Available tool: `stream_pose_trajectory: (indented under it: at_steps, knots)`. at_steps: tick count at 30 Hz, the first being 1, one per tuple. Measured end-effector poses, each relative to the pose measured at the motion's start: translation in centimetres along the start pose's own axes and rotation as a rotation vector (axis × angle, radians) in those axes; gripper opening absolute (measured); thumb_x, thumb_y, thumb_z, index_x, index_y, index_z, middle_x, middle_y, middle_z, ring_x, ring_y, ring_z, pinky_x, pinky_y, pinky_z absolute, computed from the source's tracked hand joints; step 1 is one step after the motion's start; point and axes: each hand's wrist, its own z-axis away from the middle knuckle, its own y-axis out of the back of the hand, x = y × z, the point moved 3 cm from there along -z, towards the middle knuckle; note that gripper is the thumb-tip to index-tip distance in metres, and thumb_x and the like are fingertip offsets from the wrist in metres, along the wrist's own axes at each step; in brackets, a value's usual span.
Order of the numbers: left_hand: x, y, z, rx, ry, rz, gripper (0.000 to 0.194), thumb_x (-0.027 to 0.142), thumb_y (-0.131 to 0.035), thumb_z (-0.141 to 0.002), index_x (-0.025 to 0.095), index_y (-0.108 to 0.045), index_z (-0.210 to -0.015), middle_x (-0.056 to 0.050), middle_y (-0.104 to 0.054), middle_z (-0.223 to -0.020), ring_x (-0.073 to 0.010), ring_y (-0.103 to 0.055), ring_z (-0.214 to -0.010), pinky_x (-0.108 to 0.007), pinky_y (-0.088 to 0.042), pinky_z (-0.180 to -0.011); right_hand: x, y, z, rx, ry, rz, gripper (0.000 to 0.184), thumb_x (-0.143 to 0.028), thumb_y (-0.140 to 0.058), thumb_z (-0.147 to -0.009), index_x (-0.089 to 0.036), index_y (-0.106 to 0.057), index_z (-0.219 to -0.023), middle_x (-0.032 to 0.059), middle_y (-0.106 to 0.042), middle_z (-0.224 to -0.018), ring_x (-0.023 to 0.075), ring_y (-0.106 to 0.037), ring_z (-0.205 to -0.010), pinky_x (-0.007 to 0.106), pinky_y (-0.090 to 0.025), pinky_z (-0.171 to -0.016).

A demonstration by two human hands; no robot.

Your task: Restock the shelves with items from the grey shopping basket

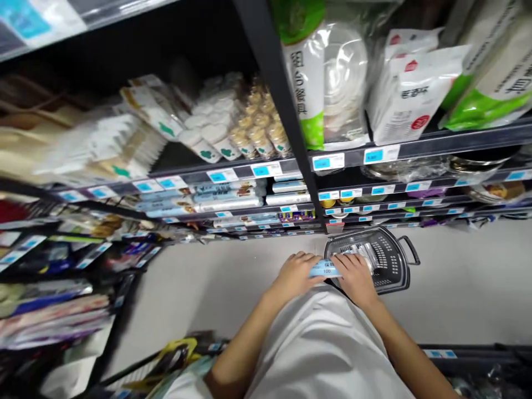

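Observation:
Both of my hands grip one light-blue roll-shaped package (pixel 326 268) with dark printing, held level in front of my white shirt. My left hand (pixel 296 271) wraps its left end, and my right hand (pixel 353 274) wraps its right end. The middle of the package shows between them; its ends are covered by my fingers. Just beyond my right hand, a dark plastic shopping basket (pixel 388 257) with a handle stands on the floor. Some white and silvery packaging (pixel 368 254) lies inside it, partly hidden by my right hand.
Shelves (pixel 216 176) rise ahead, with several similar blue rolls (pixel 226 194) on a lower level. White-lidded containers (pixel 218 133), toothpick-like jars (pixel 264 133) and bagged white goods (pixel 415 88) fill the upper level. More racks (pixel 54 310) stand at left. Grey floor (pixel 195 288) runs between.

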Motion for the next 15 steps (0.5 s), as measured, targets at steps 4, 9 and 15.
stream_pose_trajectory:
  at_steps: [4, 9, 15]
  knots:
    - [-0.2, 0.9, 0.8, 0.007, 0.032, -0.135, 0.041, 0.036, -0.071, -0.087, 0.02, -0.066, -0.124, -0.014, -0.072, -0.117, -0.0335, -0.066, -0.108, -0.043, -0.048, -0.097, -2.0, 0.2, -2.7, -0.067, 0.146, 0.046, 0.037, -0.008, -0.055, -0.092, -0.018, -0.061, -0.128, 0.0083, -0.071, -0.12, 0.0262, -0.057, -0.105, 0.043, -0.036, -0.096]
    - [-2.9, 3.4, -0.4, -0.07, -0.004, -0.185, 0.046, 0.046, -0.07, -0.087, 0.021, -0.065, -0.125, -0.012, -0.075, -0.11, -0.0346, -0.071, -0.098, -0.04, -0.052, -0.085, -3.7, -0.5, -5.4, -0.023, 0.091, 0.103, 0.035, -0.009, -0.053, -0.094, -0.016, -0.062, -0.127, 0.0098, -0.071, -0.12, 0.0264, -0.057, -0.104, 0.045, -0.035, -0.097]
    - [-11.1, 9.0, -3.6, -0.172, -0.182, -0.092, 0.045, 0.05, -0.058, -0.095, 0.027, -0.063, -0.133, -0.005, -0.072, -0.126, -0.0286, -0.069, -0.113, -0.036, -0.052, -0.094, -6.6, -2.1, -10.9, 0.046, -0.066, 0.13, 0.041, -0.01, -0.054, -0.094, -0.019, -0.06, -0.133, 0.0102, -0.065, -0.133, 0.0278, -0.053, -0.12, 0.05, -0.034, -0.107]
